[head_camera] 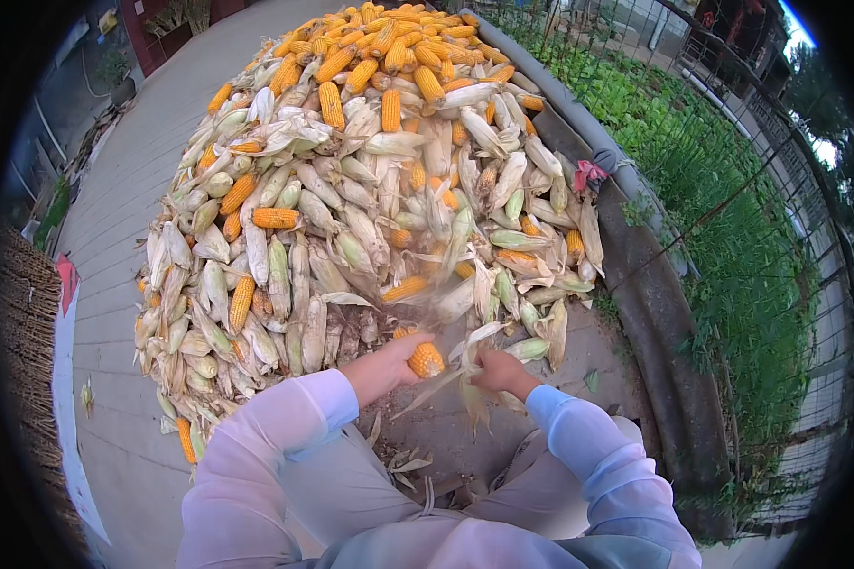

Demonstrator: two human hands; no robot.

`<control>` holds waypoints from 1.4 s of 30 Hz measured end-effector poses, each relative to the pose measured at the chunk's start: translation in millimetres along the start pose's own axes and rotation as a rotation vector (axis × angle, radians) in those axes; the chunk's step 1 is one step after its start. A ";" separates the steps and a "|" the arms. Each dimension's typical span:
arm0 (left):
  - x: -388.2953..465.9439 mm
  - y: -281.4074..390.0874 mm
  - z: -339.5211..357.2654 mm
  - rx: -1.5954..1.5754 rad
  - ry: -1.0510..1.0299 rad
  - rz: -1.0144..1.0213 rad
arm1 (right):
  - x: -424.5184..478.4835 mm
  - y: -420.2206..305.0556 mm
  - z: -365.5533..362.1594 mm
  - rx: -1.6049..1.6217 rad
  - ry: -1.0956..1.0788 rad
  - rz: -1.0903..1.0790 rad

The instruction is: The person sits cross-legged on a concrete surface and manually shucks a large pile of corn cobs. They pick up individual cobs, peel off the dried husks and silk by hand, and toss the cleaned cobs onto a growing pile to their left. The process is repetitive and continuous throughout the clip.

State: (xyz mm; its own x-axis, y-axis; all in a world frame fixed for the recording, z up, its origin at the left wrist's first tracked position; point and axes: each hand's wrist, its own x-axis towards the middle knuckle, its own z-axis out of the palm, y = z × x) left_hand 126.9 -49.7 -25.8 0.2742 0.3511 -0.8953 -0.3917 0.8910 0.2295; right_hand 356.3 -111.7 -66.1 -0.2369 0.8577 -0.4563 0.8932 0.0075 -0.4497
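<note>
My left hand (398,359) grips a husked yellow ear of corn (425,360), its blunt end facing me. Close by on the right, my right hand (498,371) pinches a bunch of dry, pale corn husk (467,355) whose strips hang loose below the fingers. Ear and husk look apart. Just beyond both hands spreads a large heap of unhusked corn ears (356,235), some with yellow kernels showing. Bare yellow ears (391,43) are piled at its far end. Loose husk scraps (407,464) lie on the ground between my legs.
Along the right runs a low barrier of dark sheeting (672,355) topped by a grey pipe (541,78); a pink cloth (589,174) is tied there. Behind it stand a wire fence (761,206) and green plants (712,263). Bundled dry stalks (25,341) lie left of the paving (114,284).
</note>
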 end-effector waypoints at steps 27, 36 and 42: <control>-28.3 74.4 4.8 -0.084 -0.074 0.548 | -134.0 156.0 -166.8 1.153 1.107 0.221; 12.5 57.7 43.2 0.062 -0.225 0.351 | -266.1 231.4 12.6 1.848 1.616 0.129; 15.4 48.1 56.2 0.130 -0.305 0.316 | -472.7 260.8 136.3 1.730 2.292 0.350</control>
State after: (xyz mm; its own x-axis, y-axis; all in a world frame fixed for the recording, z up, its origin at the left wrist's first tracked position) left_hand 161.7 14.7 -7.1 0.4124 0.6631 -0.6247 -0.3895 0.7482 0.5371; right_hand 649.1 -585.2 -72.4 0.9428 -0.1933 -0.2717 -0.1039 0.6039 -0.7903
